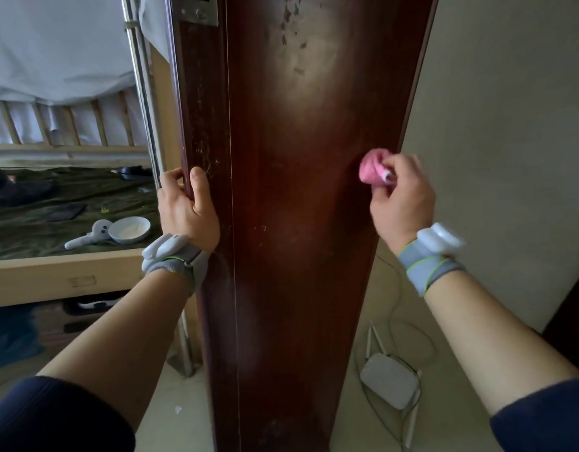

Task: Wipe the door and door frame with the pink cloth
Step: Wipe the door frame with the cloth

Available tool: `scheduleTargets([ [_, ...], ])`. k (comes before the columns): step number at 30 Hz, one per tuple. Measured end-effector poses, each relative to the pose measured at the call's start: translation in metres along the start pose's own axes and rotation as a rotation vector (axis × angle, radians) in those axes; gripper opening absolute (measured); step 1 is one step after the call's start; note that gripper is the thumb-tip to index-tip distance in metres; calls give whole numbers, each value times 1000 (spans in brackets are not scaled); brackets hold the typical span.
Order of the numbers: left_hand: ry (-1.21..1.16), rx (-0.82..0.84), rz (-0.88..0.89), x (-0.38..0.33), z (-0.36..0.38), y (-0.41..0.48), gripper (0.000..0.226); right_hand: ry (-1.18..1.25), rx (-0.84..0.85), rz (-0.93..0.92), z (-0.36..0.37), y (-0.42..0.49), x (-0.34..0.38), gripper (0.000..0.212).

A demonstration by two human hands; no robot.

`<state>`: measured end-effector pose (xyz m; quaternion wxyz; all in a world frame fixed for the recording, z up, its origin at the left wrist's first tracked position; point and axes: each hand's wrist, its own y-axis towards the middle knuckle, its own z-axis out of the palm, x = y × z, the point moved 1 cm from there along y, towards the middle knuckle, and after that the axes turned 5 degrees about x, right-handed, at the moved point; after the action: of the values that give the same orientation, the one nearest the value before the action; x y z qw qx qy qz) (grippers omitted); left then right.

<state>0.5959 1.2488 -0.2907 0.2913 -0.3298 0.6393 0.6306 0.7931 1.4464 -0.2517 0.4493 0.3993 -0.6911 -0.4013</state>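
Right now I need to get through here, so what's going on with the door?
A person is wiping the dark brown door. Their right hand holds a bunched pink cloth against its face near the right edge, while the left hand grips the left edge. Dark marks show near the top.

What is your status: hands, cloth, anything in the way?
Left hand grips left edge of wood panel. Right hand holds bunched pink cloth at its right side. Nothing on panel in the way; white router on floor below.

Arms forward — left hand (187, 212) grips the wooden edge (184, 132), right hand (403, 203) clutches the pink cloth (371, 170).
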Motion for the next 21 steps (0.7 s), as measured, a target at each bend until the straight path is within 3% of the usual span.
scheduleTargets([
  [4, -12, -3, -1, -1, 1, 0, 72, 10, 106, -74, 20, -62, -1, 29],
  [9, 26, 9, -38, -1, 0, -1, 59, 67, 395, -116, 20, -89, -6, 26],
  [13, 9, 0, -4, 0, 0, -2, 72, 114, 60, 142, 3, -41, -11, 12],
  [15, 4, 1, -7, 0, 0, -2, 75, 81, 22, 173, 7, -38, -9, 15],
  [17, 7, 0, -10, 0, 1, -3, 75, 16, 130, -18, 20, -62, 0, 18],
  [21, 8, -1, -16, -1, 1, -1, 70, -80, 510, -451, 38, -119, 17, 26],
])
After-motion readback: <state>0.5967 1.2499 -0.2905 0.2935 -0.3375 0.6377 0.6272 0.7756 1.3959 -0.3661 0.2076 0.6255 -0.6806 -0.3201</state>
